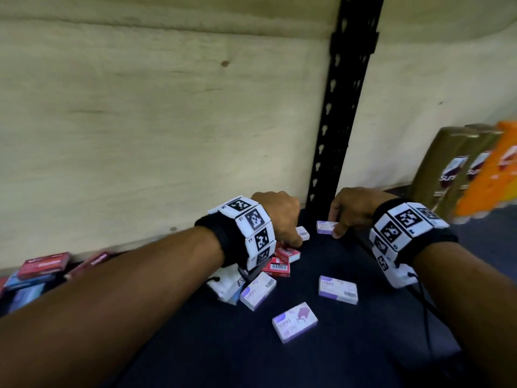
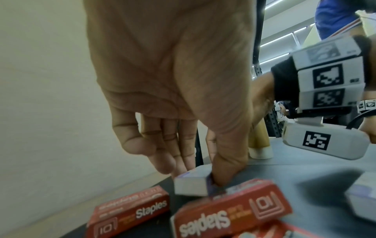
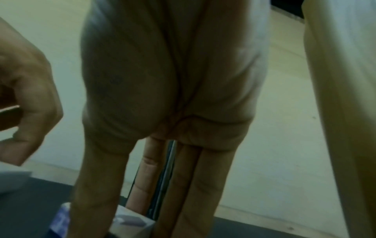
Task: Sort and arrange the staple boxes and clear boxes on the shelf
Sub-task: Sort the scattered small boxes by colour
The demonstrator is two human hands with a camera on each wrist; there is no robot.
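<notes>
Far left on the dark shelf (image 1: 349,359): stacked red staple boxes (image 1: 46,264). Left hand (image 1: 279,217) pinching a white staple box (image 2: 193,183) above more red ones. Near centre, three purple staple boxes (image 1: 338,289) scattered. Right hand (image 1: 352,211) seemingly clamped on another purple box (image 1: 326,227).

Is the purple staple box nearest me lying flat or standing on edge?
Lying flat. In the head view the purple staple box rests on the dark shelf, its broad printed face up, clear of both hands.

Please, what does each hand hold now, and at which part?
The left hand pinches a purple staple box at one end. The right hand grips another purple staple box by its right end.
</notes>
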